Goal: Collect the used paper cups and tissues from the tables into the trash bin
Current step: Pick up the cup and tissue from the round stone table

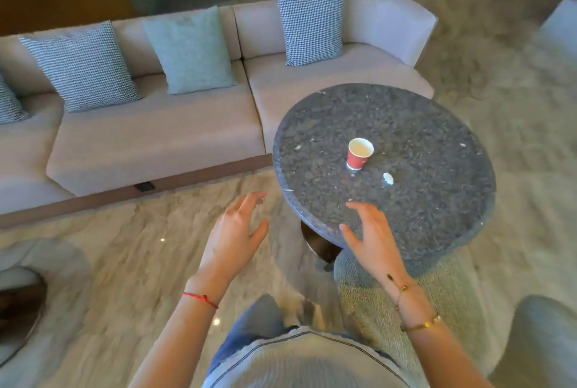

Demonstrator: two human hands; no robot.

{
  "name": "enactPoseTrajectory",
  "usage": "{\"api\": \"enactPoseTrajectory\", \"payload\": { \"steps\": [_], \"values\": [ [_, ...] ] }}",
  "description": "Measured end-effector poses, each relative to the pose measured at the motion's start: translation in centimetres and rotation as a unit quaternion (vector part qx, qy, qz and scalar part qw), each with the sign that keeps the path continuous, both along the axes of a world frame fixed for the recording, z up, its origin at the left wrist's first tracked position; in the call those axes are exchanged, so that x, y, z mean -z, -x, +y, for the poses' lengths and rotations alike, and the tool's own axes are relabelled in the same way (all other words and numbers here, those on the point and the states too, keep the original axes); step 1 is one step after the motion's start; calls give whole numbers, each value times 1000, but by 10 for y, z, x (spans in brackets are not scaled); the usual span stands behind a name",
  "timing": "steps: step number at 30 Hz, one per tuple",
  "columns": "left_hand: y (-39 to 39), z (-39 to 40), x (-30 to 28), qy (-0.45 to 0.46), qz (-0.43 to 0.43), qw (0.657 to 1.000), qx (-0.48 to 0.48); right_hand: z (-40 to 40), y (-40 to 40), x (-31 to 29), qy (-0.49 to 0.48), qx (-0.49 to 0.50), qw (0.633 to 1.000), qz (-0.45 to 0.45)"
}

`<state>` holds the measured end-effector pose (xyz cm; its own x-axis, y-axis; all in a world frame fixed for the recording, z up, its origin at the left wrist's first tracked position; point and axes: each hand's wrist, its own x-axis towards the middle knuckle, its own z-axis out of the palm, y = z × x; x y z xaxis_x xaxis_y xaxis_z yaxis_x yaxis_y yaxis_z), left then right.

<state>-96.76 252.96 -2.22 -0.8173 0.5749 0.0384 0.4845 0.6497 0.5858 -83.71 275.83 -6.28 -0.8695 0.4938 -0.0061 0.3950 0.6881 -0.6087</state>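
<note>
A red paper cup with a white inside stands upright near the middle of a round dark stone table. A small crumpled white tissue lies on the tabletop just right of and nearer than the cup. My left hand hovers over the floor left of the table, fingers spread, holding nothing. My right hand is over the table's near edge, fingers apart and empty, well short of the cup and tissue. No trash bin is in view.
A long beige sofa with several cushions runs behind and left of the table. A grey-green upholstered stool stands under the table's near edge. Another seat is at the lower right and a round object at the lower left. The floor is pale marble.
</note>
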Motion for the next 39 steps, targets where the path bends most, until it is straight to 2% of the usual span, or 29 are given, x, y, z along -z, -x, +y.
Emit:
{"api": "enactPoseTrajectory", "payload": {
  "steps": [7,13,19,23,28,32,39],
  "values": [
    [97,102,18,8,-16,992,128,68,50,20,-28,117,993,-6],
    [162,197,39,33,-5,975,221,128,94,48,-1,213,976,-48],
    [193,272,63,114,8,938,328,165,121,80,30,253,959,-122],
    [194,302,76,151,11,919,363,177,130,96,39,282,946,-157],
    [186,325,90,176,13,909,379,191,130,110,55,284,936,-202],
    [179,337,103,208,18,904,373,200,129,118,50,243,937,-247],
    [176,346,114,227,-1,910,348,213,130,133,32,183,950,-251]
  ]
}}
